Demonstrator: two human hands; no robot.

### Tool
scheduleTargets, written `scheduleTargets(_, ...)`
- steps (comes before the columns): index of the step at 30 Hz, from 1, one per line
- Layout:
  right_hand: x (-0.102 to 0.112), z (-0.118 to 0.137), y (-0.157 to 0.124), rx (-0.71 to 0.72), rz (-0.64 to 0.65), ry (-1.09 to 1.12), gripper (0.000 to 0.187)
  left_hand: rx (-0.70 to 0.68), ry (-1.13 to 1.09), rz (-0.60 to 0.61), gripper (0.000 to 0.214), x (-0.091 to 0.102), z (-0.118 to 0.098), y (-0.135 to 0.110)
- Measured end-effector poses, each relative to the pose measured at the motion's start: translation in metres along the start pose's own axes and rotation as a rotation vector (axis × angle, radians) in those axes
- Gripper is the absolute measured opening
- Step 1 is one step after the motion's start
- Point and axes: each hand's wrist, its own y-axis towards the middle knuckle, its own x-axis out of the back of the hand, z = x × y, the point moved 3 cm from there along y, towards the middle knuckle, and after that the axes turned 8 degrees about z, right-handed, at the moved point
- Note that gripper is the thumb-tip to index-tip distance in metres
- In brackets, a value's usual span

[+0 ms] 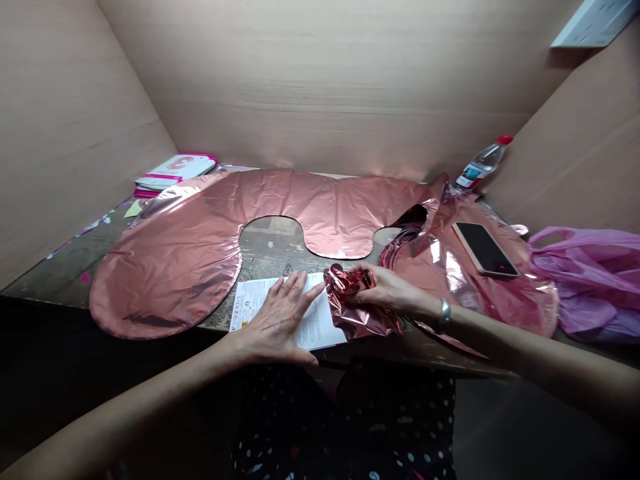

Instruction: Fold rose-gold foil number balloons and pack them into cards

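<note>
My left hand [283, 317] lies flat with fingers spread on a white printed packet [323, 323] at the table's front edge. At the packet's right end, my right hand [377, 287] grips a crumpled, folded rose-gold foil balloon [360, 317], its fingers closed on the foil. Part of this foil overlaps the packet. Behind both hands stretches a large flat rose-gold foil balloon [200, 233], shaped like a number, across the table. More foil balloons [425, 267] lie layered on the right, partly under my right arm.
A phone [486, 249] rests on the foil at right, beside a pink plastic bag [595, 280]. Behind them leans a water bottle [483, 165] with a red cap. Several printed packets [175, 170] are stacked back left. Cardboard walls [325, 87] enclose the table.
</note>
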Motion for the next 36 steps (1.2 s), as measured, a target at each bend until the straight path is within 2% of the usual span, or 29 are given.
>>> scheduleTargets(2,0.007,0.002,-0.004,0.036,-0.148,-0.149,0.064,-0.004,0.004,0.0,0.13,0.0,0.0,0.0)
scheduleTargets(5,0.009,0.004,-0.002,0.015,-0.216,-0.358,0.068,-0.015,0.003,-0.008,0.129,0.0,0.0,0.001)
scheduleTargets(7,0.009,0.005,0.004,-0.022,-0.202,-0.426,0.057,-0.015,0.001,-0.016,0.129,0.0,0.0,0.001)
scheduleTargets(11,0.008,0.009,0.015,-0.086,-0.055,-0.425,0.035,-0.007,-0.008,-0.017,0.128,0.0,0.0,0.0)
scheduleTargets(13,0.009,0.012,0.017,-0.091,-0.032,-0.574,0.029,-0.012,-0.027,-0.025,0.127,0.0,0.0,0.0)
scheduleTargets(15,0.009,0.016,0.016,-0.036,-0.087,-0.804,0.028,-0.01,-0.036,-0.03,0.127,-0.001,0.001,0.0)
scheduleTargets(17,0.006,0.017,0.014,0.063,-0.139,-0.947,0.046,-0.001,-0.022,-0.029,0.128,-0.002,0.002,0.0)
scheduleTargets(19,0.001,0.016,0.012,0.178,-0.137,-0.982,0.066,0.0,0.003,-0.032,0.129,-0.003,0.003,0.001)
scheduleTargets(20,-0.002,0.015,0.011,0.222,-0.123,-0.994,0.069,-0.005,0.014,-0.038,0.13,-0.004,0.003,0.001)
scheduleTargets(23,-0.009,0.01,0.009,0.3,-0.092,-1.098,0.053,-0.025,0.016,-0.069,0.13,-0.005,0.003,0.0)
scheduleTargets(26,-0.015,0.003,0.008,0.368,-0.116,-1.214,0.038,-0.021,0.006,-0.077,0.13,-0.006,0.004,0.0)
scheduleTargets(31,-0.015,-0.009,0.011,0.515,-0.172,-1.105,0.028,-0.032,-0.019,-0.097,0.129,-0.008,0.005,0.0)
scheduleTargets(36,-0.011,-0.01,0.017,0.593,-0.089,-0.808,0.027,-0.035,-0.01,-0.097,0.131,-0.008,0.006,0.0)
